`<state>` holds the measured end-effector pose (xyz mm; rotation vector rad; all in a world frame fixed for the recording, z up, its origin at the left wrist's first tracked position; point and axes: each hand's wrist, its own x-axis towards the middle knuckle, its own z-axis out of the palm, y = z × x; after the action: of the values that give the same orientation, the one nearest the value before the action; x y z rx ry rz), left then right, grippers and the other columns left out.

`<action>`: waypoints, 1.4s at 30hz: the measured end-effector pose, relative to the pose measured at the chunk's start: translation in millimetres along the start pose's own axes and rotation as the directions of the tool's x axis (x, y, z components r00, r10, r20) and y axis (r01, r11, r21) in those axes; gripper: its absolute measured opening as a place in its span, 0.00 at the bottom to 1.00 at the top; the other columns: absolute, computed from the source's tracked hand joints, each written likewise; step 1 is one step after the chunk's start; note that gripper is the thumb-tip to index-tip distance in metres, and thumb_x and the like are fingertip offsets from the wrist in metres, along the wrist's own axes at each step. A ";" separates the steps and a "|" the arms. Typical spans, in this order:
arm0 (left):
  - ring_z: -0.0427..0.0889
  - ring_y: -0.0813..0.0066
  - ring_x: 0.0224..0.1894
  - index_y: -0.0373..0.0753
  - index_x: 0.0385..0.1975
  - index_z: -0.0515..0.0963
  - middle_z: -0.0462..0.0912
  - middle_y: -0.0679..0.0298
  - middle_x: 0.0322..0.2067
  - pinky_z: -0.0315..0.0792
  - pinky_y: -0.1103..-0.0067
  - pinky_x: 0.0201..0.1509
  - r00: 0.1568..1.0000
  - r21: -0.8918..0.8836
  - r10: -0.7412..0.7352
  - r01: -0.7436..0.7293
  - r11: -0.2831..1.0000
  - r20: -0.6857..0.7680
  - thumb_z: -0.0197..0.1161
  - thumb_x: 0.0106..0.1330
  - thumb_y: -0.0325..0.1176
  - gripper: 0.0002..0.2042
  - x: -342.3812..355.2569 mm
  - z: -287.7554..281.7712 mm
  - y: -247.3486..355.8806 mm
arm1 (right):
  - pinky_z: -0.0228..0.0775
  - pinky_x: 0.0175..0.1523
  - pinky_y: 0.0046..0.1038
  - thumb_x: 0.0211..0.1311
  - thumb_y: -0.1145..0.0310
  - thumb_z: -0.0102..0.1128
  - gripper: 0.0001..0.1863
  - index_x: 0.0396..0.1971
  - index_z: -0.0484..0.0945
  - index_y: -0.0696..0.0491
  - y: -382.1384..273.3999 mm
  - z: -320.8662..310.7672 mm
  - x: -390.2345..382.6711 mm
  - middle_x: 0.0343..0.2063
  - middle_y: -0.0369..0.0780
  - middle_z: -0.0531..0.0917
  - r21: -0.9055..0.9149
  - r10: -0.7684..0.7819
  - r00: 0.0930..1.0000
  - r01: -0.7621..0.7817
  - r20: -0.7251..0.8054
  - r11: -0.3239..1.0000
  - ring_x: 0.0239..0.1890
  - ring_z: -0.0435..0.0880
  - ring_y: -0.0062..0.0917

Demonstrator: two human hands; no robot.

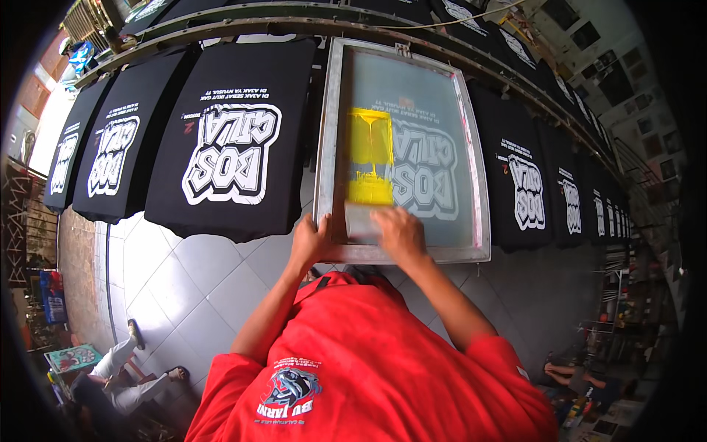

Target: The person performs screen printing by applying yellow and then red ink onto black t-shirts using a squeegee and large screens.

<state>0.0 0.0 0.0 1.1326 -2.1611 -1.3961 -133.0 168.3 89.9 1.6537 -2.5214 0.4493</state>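
A screen printing frame with a pale metal rim lies over a black T-shirt, whose white lettering shows through the mesh. Yellow ink covers a strip on the left part of the mesh. My left hand grips the frame's rim near its lower left corner. Closed around a squeegee, my right hand is at the near end of the yellow strip. Motion blurs the squeegee, and its blade edge is hard to make out.
Printed black T-shirts lie in a row to the left, with more black T-shirts to the right. A long metal rail runs behind them. Two people sit low at the far sides, one by their legs at lower left. Tiled floor lies below.
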 end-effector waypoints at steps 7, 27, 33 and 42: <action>0.78 0.41 0.26 0.28 0.26 0.71 0.76 0.41 0.19 0.69 0.59 0.30 0.999 -0.031 0.031 -0.030 0.999 0.010 0.59 0.66 0.47 0.22 5.0 -4.0 -1.2 | 0.76 0.40 0.40 0.48 0.70 0.64 0.07 0.30 0.80 0.50 17.9 -64.9 69.7 0.29 0.43 0.84 0.121 0.080 0.966 -0.112 0.244 0.986 0.34 0.83 0.40; 0.77 0.43 0.23 0.29 0.27 0.70 0.74 0.42 0.18 0.68 0.60 0.28 0.994 0.033 -0.101 0.100 0.994 0.030 0.58 0.66 0.44 0.20 -4.3 -13.7 20.9 | 0.77 0.45 0.33 0.41 0.78 0.71 0.19 0.39 0.82 0.51 60.2 19.9 99.7 0.37 0.38 0.85 -0.020 -0.008 0.996 0.007 -0.090 1.000 0.40 0.82 0.34; 0.77 0.41 0.24 0.29 0.27 0.70 0.75 0.42 0.18 0.68 0.59 0.29 0.994 0.049 -0.099 0.096 0.994 0.053 0.57 0.66 0.44 0.20 -1.3 -16.7 30.1 | 0.77 0.38 0.38 0.51 0.74 0.61 0.06 0.30 0.79 0.50 106.3 15.0 216.1 0.29 0.41 0.84 -0.048 0.115 0.993 -0.115 -0.011 0.992 0.34 0.84 0.38; 0.78 0.40 0.27 0.29 0.27 0.70 0.76 0.40 0.20 0.69 0.59 0.31 0.992 0.055 -0.114 0.111 0.992 0.055 0.56 0.66 0.45 0.21 -2.9 -19.0 32.0 | 0.77 0.40 0.36 0.51 0.75 0.60 0.07 0.32 0.80 0.51 48.9 2.6 100.6 0.31 0.39 0.83 0.037 -0.017 0.994 0.021 -0.111 0.999 0.37 0.82 0.36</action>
<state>-0.2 -2.8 37.2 1.2656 -2.2164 -1.4440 -218.3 96.9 101.8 1.6164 -2.4302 0.5736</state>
